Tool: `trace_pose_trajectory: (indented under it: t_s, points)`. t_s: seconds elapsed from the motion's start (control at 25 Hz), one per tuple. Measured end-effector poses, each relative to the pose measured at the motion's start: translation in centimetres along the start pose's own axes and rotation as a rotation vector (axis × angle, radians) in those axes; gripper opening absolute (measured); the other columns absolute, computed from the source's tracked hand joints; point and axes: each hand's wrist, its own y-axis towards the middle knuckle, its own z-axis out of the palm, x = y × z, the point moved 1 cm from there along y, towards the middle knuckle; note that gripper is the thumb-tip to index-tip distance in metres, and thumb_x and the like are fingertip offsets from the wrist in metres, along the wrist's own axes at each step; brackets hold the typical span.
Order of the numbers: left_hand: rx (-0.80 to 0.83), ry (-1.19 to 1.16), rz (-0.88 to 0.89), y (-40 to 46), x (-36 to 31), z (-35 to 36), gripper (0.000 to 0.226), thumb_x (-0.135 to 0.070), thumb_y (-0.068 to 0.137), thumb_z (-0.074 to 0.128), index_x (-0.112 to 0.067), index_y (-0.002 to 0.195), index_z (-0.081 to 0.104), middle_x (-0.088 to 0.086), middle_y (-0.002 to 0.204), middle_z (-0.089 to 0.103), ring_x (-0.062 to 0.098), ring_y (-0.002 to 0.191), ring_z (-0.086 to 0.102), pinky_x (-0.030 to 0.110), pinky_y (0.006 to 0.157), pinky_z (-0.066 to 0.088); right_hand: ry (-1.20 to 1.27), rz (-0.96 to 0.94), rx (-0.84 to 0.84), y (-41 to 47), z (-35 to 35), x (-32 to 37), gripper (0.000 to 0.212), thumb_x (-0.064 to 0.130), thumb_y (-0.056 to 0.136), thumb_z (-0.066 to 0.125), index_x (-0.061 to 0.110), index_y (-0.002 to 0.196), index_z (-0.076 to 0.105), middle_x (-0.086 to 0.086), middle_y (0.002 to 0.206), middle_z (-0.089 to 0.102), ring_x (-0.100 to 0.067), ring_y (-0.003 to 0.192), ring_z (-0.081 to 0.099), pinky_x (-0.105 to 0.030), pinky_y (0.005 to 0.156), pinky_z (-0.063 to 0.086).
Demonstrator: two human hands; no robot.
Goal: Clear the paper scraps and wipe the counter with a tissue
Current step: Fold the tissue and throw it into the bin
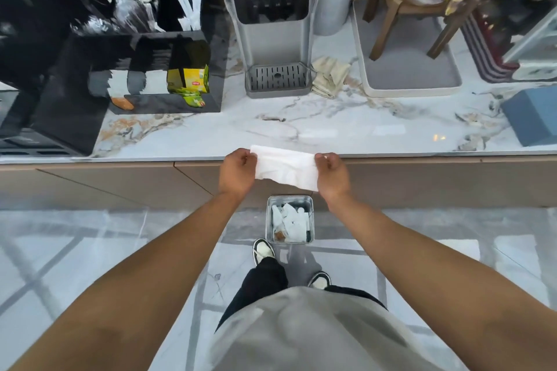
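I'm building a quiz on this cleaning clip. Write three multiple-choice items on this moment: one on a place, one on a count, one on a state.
1. Where is the small bin?
A. On the counter
B. On the floor below the counter edge
C. Inside the black organizer

2. How many hands hold the tissue?
A. None
B. One
C. Two

3. What state is the tissue in?
A. Stretched out flat between the hands
B. Balled up in the bin
C. Lying under the water dispenser

Answers:
1 B, the bin stands on the floor by the shoes.
2 C, the left hand and right hand each grip an end.
3 A, the tissue spans the gap at the counter edge.
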Motion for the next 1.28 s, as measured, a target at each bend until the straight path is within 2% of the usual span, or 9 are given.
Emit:
trace_pose_trajectory:
  t_s: [0.16,0.28,0.4,0.6,0.8,0.96,1.04,1.12,1.28]
  points:
    - [-0.05,0.18,0.041,-3.6,3.4,1.7,0.035,-0.023,0.102,0.044,-0.019,0.068,0.048,0.001,0.056,0.047,0.017,0.051,0.041,0.031,0.052,0.035,-0.24,-0.119,-0.022,-1.8,-0.7,-2.3,0.024,0.03,0.104,0.041,0.012,0.095,0.055,-0.002,0.071,0.058,-0.019,0.063,0.049,-0.028,0.059,0.032]
    - [-0.065,0.185,0.006,-5.7,5.8,2.4,0.02,-0.025,0.105,0.043,-0.015,0.094,0.056,0.002,0.068,0.058,0.013,0.056,0.049,0.03,0.054,0.038,-0.38,-0.139,-0.037,-1.9,-1.0,-5.3,0.029,0.034,0.102,0.044,0.01,0.099,0.06,-0.011,0.082,0.069,-0.03,0.074,0.059,-0.031,0.062,0.04]
    - [-0.071,0.175,-0.032,-5.9,8.5,3.3,0.023,-0.026,0.105,0.042,-0.01,0.103,0.059,-0.003,0.062,0.053,0.013,0.053,0.045,0.029,0.052,0.035,-0.434,-0.175,-0.008,-1.7,-1.2,-6.7,0.028,0.034,0.102,0.046,0.012,0.102,0.063,-0.005,0.082,0.069,-0.027,0.074,0.061,-0.032,0.064,0.046]
    - [-0.038,0.124,-0.07,-3.6,12.2,5.4,0.021,-0.025,0.105,0.043,-0.01,0.104,0.057,0.004,0.071,0.056,0.017,0.058,0.045,0.031,0.057,0.038,-0.494,-0.154,-0.024,-0.3,-0.3,-9.6,0.029,0.037,0.103,0.043,0.016,0.102,0.062,0.0,0.07,0.063,-0.022,0.063,0.056,-0.027,0.058,0.037]
    - [0.001,0.151,-0.052,0.3,18.1,8.1,0.018,-0.025,0.104,0.043,-0.015,0.1,0.057,-0.004,0.06,0.051,0.015,0.054,0.043,0.025,0.053,0.039,-0.442,-0.067,-0.042,2.4,1.8,-15.3,0.027,0.039,0.1,0.05,0.015,0.1,0.062,0.0,0.066,0.06,-0.011,0.057,0.051,-0.028,0.056,0.037]
    - [0.064,0.103,-0.207,3.2,25.0,10.8,0.015,-0.032,0.098,0.052,-0.024,0.094,0.065,-0.006,0.066,0.061,0.026,0.066,0.063,0.044,0.067,0.059,-0.353,0.068,0.037,4.8,3.6,-22.0,0.025,0.037,0.089,0.069,0.021,0.076,0.055,0.011,0.058,0.049,0.001,0.049,0.046,-0.012,0.049,0.035]
    - [0.056,0.08,-0.281,4.4,27.9,12.0,0.015,-0.03,0.095,0.055,-0.025,0.089,0.068,-0.007,0.078,0.068,0.029,0.079,0.067,0.043,0.076,0.059,-0.368,0.117,0.077,5.6,4.1,-25.7,0.024,0.036,0.087,0.071,0.024,0.074,0.055,0.009,0.057,0.05,-0.001,0.048,0.045,-0.013,0.049,0.034]
    - [0.053,0.086,-0.324,5.7,30.1,13.0,0.017,-0.026,0.096,0.055,-0.022,0.089,0.07,-0.006,0.085,0.07,0.028,0.084,0.067,0.032,0.076,0.053,-0.385,0.158,0.091,6.7,4.4,-28.9,0.019,0.037,0.087,0.072,0.021,0.087,0.062,0.0,0.063,0.057,-0.008,0.055,0.049,-0.025,0.056,0.039]
    - [0.111,0.188,-0.337,9.6,33.8,15.4,0.023,-0.023,0.094,0.054,-0.014,0.079,0.069,0.001,0.075,0.066,0.027,0.075,0.06,0.035,0.07,0.049,-0.374,0.248,0.104,9.6,5.2,-33.8,0.02,0.03,0.085,0.074,0.018,0.099,0.066,-0.004,0.079,0.072,-0.015,0.069,0.062,-0.035,0.072,0.05]
